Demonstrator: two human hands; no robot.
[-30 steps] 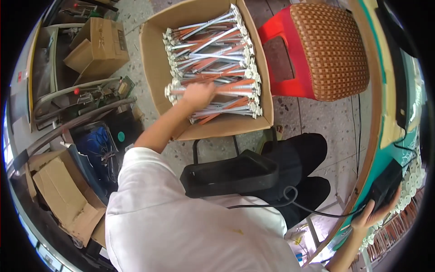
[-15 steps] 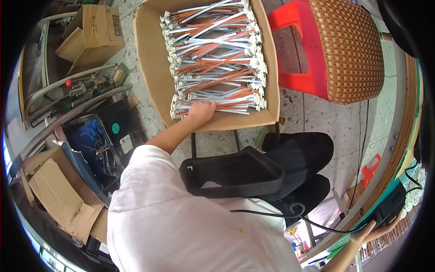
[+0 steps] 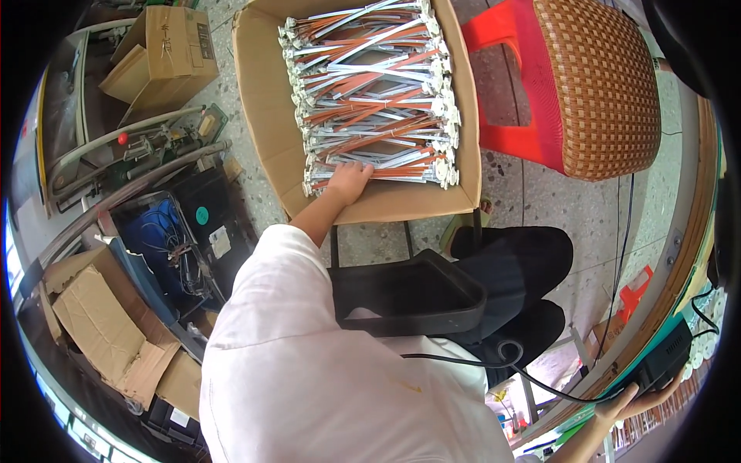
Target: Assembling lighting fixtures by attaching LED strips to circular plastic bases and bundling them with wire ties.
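The head view shows 1 large open cardboard box point(image 3: 262, 116) on the floor, filled with many bundles of wire harnesses point(image 3: 370, 85); they are too many and too tangled to count exactly. Beside it there are 1 red plastic stool point(image 3: 505, 92) with a woven brown seat, 1 smaller cardboard box point(image 3: 166, 54) at the upper left, and 1 black tray point(image 3: 405, 297) near the person's lap.

The wire harnesses are thin orange and white-grey wires, tied in flat bundles, with small white connectors at both ends. They lie in rows across the box.

The left hand point(image 3: 349, 179) rests on the nearest bundles at the box's front edge, fingers bent down onto them; whether it grips 1 is not clear. The right hand point(image 3: 637, 401), at the lower right, closes around a black device point(image 3: 660, 364).
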